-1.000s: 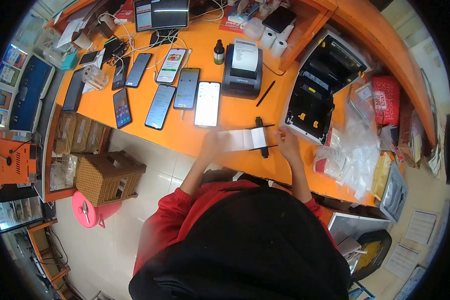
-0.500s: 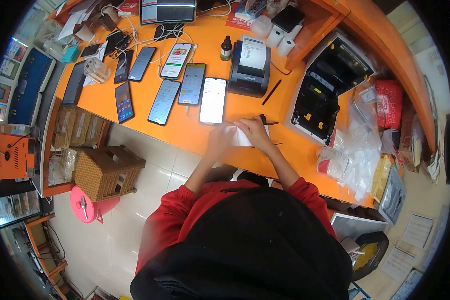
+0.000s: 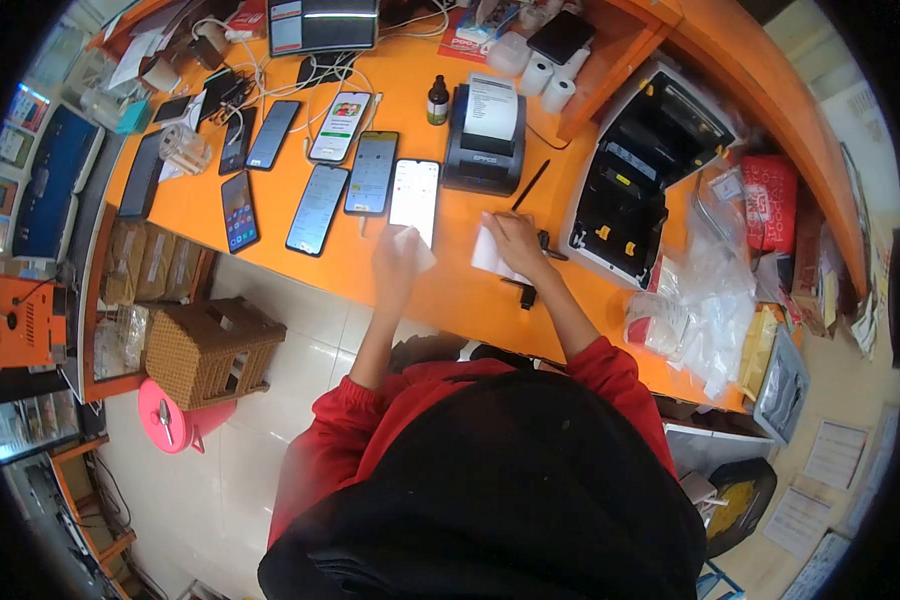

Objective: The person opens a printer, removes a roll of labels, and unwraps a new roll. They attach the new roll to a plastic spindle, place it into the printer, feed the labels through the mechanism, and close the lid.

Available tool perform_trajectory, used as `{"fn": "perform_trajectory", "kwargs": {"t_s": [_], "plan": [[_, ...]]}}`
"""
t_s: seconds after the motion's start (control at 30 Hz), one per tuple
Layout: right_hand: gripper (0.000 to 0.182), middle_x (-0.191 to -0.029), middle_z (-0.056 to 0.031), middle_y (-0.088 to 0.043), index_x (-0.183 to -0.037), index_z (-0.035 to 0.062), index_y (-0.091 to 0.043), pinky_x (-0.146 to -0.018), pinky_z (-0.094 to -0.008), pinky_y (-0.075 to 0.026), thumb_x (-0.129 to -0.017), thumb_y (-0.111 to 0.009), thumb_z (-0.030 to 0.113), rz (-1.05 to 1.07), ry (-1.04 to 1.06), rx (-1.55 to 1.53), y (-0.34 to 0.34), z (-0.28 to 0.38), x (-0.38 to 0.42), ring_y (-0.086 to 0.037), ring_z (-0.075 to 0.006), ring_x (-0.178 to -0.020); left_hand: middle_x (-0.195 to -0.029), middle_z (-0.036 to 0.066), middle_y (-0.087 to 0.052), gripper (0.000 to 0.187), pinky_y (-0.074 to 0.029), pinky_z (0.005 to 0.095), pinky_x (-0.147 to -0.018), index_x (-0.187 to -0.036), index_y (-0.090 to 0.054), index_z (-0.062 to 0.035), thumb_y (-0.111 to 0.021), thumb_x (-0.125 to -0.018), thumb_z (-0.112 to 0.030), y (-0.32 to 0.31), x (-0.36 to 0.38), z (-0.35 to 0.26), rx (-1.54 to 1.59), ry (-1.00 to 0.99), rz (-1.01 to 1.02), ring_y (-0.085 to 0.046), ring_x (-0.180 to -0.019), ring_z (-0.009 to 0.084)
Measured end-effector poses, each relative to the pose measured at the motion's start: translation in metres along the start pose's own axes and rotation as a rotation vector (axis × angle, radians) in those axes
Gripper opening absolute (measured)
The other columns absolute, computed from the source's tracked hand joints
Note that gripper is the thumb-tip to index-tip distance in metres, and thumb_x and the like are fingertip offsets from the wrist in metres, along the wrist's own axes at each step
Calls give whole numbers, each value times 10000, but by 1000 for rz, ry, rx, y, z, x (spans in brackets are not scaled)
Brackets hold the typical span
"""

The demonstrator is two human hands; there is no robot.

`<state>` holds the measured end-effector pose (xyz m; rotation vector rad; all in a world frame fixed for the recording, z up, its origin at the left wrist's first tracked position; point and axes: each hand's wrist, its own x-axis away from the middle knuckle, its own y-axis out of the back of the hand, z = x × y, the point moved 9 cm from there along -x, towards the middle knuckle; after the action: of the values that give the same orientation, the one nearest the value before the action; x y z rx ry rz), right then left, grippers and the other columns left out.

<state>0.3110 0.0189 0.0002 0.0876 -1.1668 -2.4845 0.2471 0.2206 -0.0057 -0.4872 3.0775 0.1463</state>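
My left hand (image 3: 394, 270), blurred by motion, is closed on a small white paper slip (image 3: 425, 260) just below a lit white-screen phone (image 3: 414, 195). To its right, my right hand (image 3: 518, 245) is closed over the edge of another piece of white paper (image 3: 488, 254), held low over the orange table. Small black objects (image 3: 522, 291) lie beside and below this hand. Just beyond its fingers is a thin black pen (image 3: 532, 186).
Several phones, one of them a dark-screen phone (image 3: 239, 211), lie to the left. A black receipt printer (image 3: 485, 150) and a small brown bottle (image 3: 437, 101) stand behind. At right are an open black-and-white machine (image 3: 625, 190) and clear plastic bags (image 3: 715, 320).
My hands were together over the white paper; now they are apart, each with a piece of it. The left hand has moved left toward the phone. The camera view has shifted slightly.
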Motion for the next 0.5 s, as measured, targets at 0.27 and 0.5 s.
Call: {"fn": "perform_trajectory", "kwargs": {"t_s": [0.27, 0.5], "plan": [[369, -855, -72, -593, -1195, 38, -494, -733, -265, -435, -871, -549, 205, -292, 58, -771, 66, 62, 87, -561, -141, -793, -818, 83, -585, 173, -430, 262, -739, -938, -575, 0, -551, -870, -158, -86, 30, -98, -3, -99, 360, -541, -814, 127], [207, -701, -16, -600, -975, 12, -618, -589, -201, -433, -793, -665, 100, -1156, -461, -591, 93, -9, 368, -525, -50, -642, -902, 95, -607, 177, -440, 262, -749, -990, -579, 33, -500, -896, -95, -261, 236, -121, 287, 82, 1426, -562, -830, 149]]}}
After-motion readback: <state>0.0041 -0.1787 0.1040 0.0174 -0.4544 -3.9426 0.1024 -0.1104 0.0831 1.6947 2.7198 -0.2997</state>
